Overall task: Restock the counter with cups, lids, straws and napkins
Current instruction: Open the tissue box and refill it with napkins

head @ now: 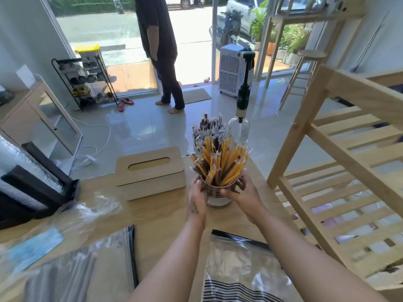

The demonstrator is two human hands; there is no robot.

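Head cam: caught the left hand (197, 194) and the right hand (242, 192) cupped round a slotted metal holder (214, 189), one on each side, fingers curled against its wall, so gripping it between them. Found the holder upright on the wooden counter (157, 214), toward the far edge, stuffed with wrapped straws (220, 162), mostly yellow with some brown, fanned out over the rim. Spotted a second bunch of darker straws (208, 127) right behind, its container hidden. Saw a glass bottle (239, 128) with a tall black pump just beside that bunch, on the right. Noticed a wooden tissue box (150, 173) left of the holder, close but not touching. Nearer the camera, saw a striped plastic bag (244, 269) flat on the counter between the forearms, a second plastic bag (76, 275) off to the left, plus a blue face mask (32, 247) under crinkled plastic. Made out a slatted wooden rack (338, 160) on the right and a person (161, 51) standing by the glass door.
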